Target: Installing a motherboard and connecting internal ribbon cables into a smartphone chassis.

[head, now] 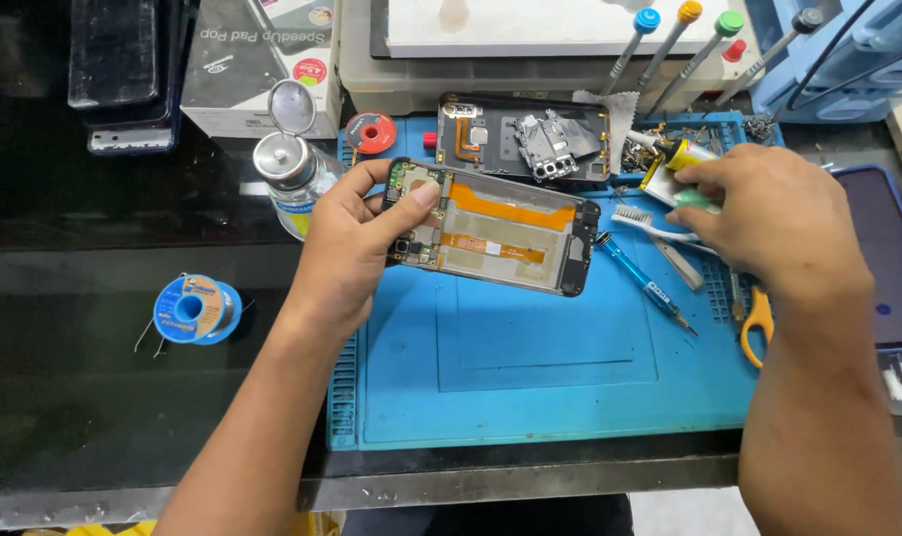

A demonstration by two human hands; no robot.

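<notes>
- While the left hand (pixel 356 243) grips the opened phone (pixel 495 230) by its left end, thumb pressed on the circuit board and fingers curled under the edge, the phone is held just above the blue work mat (pixel 540 367), tilted slightly down to the right.
- The phone shows its inside: an orange flex strip across a pale plate, with a dark frame around it; most of its body reaches out to the right of the hand.
- The right hand (pixel 768 213) lies well to the right of the phone, over the mat's tool tray, its fingers pinched together on a small white tube with a yellow cap (pixel 677 159).
- Just under that hand lie a white brush (pixel 641 220) and metal tweezers (pixel 681 263); a blue-handled screwdriver (pixel 644 283) lies slanted between the phone and the right hand.
- Behind the held phone, a second phone body (pixel 525 139) lies flat on the mat with metal shields showing.
- Orange-handled scissors (pixel 757 323) peek out below the right wrist.
- On the dark table (pixel 93 367), left of the mat, stand a glass bottle with a metal flip top (pixel 290 174) and a blue spool of solder wire (pixel 195 310).
- Precision screwdrivers with coloured caps (pixel 669 45) stand in a row at the back.
</notes>
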